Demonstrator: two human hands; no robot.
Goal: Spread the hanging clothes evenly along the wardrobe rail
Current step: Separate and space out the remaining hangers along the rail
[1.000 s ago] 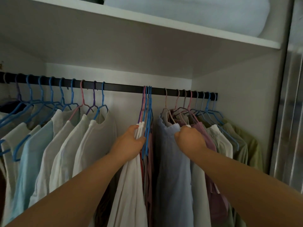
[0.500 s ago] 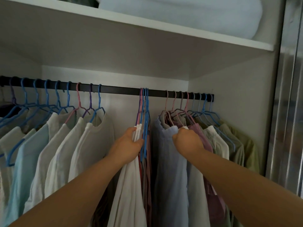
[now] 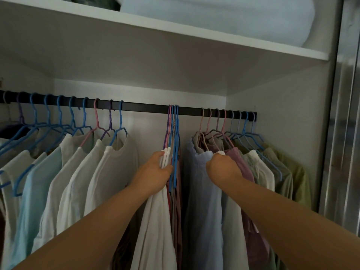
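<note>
A black wardrobe rail [image 3: 148,106] runs across the wardrobe. Several white and pale blue shirts [image 3: 74,172] hang spread out on its left part. In the middle, a tight bunch of garments on blue and pink hangers [image 3: 172,129] hangs edge-on, and my left hand [image 3: 155,172] grips the white garment [image 3: 155,221] at its front. Right of a small gap hangs a crowded group: a light blue shirt [image 3: 198,201], mauve, white and green tops. My right hand [image 3: 222,168] is closed on the shoulder of a white garment [image 3: 231,227] in that group.
A white shelf [image 3: 175,36] sits above the rail with pale folded bedding [image 3: 224,14] on it. The wardrobe's right side wall [image 3: 282,133] ends the rail. A reflective sliding door [image 3: 346,133] stands at the far right. Bare rail shows between the left group and the middle bunch.
Both hands keep their grips. The gap between the middle bunch and the right group looks slightly wider; the view has shifted a little.
</note>
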